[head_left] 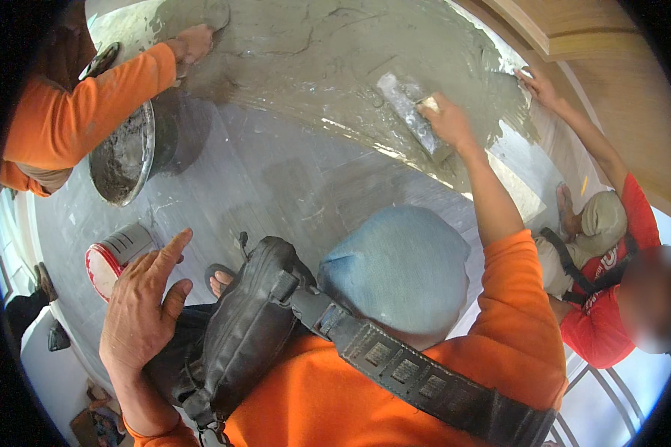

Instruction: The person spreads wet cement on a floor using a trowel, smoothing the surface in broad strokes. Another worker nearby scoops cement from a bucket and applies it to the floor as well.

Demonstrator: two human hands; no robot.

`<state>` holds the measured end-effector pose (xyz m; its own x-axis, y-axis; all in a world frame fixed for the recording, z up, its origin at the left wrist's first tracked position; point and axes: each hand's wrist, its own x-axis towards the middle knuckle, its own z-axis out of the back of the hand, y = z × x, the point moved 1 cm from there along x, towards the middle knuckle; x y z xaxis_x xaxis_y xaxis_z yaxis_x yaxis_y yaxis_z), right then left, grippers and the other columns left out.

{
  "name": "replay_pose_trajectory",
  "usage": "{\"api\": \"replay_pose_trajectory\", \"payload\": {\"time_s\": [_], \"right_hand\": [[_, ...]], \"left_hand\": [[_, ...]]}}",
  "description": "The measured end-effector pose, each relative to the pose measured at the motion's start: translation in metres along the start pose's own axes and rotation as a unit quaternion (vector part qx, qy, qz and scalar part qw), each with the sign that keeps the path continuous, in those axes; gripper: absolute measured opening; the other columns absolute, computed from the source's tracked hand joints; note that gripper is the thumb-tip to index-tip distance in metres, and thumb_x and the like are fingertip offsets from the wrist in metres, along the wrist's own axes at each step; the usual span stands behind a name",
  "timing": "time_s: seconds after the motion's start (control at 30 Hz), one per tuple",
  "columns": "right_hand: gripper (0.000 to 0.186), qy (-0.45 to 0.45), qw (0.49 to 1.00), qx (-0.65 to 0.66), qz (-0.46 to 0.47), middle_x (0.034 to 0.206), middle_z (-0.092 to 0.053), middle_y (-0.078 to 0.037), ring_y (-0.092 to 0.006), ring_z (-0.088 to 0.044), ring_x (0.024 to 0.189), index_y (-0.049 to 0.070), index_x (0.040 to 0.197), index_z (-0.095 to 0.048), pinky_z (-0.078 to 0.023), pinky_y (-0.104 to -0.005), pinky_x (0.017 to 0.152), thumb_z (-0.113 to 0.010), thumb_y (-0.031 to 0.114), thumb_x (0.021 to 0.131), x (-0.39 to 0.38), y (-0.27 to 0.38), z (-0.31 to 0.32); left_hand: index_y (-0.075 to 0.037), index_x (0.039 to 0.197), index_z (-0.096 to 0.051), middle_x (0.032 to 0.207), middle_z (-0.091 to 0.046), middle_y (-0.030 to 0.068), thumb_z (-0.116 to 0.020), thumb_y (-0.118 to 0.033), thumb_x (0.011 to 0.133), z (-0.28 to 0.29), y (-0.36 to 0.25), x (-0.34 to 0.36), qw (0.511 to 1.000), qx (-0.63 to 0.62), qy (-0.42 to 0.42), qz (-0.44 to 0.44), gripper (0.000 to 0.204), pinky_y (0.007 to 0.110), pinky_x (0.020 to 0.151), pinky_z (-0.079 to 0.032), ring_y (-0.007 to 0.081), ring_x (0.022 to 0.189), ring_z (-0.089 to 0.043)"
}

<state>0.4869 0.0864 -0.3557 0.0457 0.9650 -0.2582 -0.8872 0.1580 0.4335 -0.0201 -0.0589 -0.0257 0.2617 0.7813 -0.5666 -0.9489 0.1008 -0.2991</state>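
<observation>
Trowel against the grey coat, near its lower edge; right hand gripped the handle.

We saw the trowel [404, 110] on the wet coat [298, 56], right hand [449, 123] closed round its handle. We judged that uneven pressure or a tipped blade could gouge the coat, and that overloading the edge could drop mortar on the floor [291, 182]; a long sweep rightward could meet the red-shirted co-worker's hand [540, 88]. The right arm reached forward, the forearm angled up and leftward to the tool. The left hand [142, 302] was raised, empty, fingers extended, thumb apart, just beside the can [130, 243]; contact we could not tell. Farther off stood the bucket [151, 145], below an orange sleeve [101, 108].
</observation>
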Motion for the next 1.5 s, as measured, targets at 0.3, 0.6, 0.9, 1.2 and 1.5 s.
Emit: {"api": "replay_pose_trajectory", "payload": {"time_s": [0.3,0.6,0.9,1.2,1.5], "right_hand": [[0.046,0.174,0.977,0.100,0.077,0.121,-0.071,-0.027,-0.0436,-0.068,0.113,0.007,0.129,-0.065,-0.053,-0.0486,0.096,-0.068,0.041,0.097,0.020,0.107,-0.037],[0.055,0.220,0.958,0.011,0.181,0.133,-0.069,-0.023,-0.0428,-0.064,0.124,0.014,0.142,-0.061,-0.051,-0.0499,0.104,-0.066,0.047,0.099,0.045,0.175,-0.067],[0.044,0.144,0.965,0.186,0.119,0.103,-0.075,-0.014,-0.0277,-0.069,0.089,0.010,0.114,-0.072,-0.055,-0.0410,0.082,-0.073,0.050,0.095,0.021,0.126,0.009],[0.036,0.117,0.953,-0.235,0.148,0.098,-0.076,-0.019,-0.0410,-0.073,0.094,0.014,0.103,-0.072,-0.057,-0.0534,0.080,-0.076,0.046,0.087,-0.016,-0.041,0.056],[0.030,0.161,0.870,-0.278,0.374,0.103,-0.077,-0.013,-0.0374,-0.074,0.094,0.016,0.109,-0.071,-0.058,-0.0519,0.080,-0.075,0.034,0.085,0.070,-0.008,0.034]], "left_hand": [[-0.009,0.152,-0.051,0.112,-0.070,0.0194,-0.069,-0.013,0.094,0.001,-0.011,0.006,0.999,0.009,0.024,0.020,0.061,0.047,0.098,-0.049,0.0383,0.109,-0.066],[-0.010,0.152,-0.053,0.112,-0.071,0.0187,-0.071,-0.011,0.093,-0.002,-0.016,0.008,1.000,0.011,0.014,0.014,0.062,0.047,0.098,-0.050,0.0374,0.109,-0.066],[-0.009,0.151,-0.053,0.111,-0.070,0.0189,-0.069,-0.010,0.092,-0.005,-0.007,0.007,1.000,0.011,0.013,0.023,0.062,0.047,0.097,-0.050,0.0379,0.107,-0.065],[-0.008,0.152,-0.052,0.113,-0.070,0.0189,-0.070,-0.011,0.091,-0.007,-0.002,0.001,0.999,0.024,0.014,0.030,0.064,0.048,0.099,-0.048,0.0374,0.108,-0.065],[-0.009,0.152,-0.052,0.117,-0.070,0.0184,-0.069,-0.008,0.089,-0.002,-0.014,0.009,0.997,0.017,0.040,0.067,0.065,0.048,0.102,-0.048,0.0371,0.112,-0.065]]}}
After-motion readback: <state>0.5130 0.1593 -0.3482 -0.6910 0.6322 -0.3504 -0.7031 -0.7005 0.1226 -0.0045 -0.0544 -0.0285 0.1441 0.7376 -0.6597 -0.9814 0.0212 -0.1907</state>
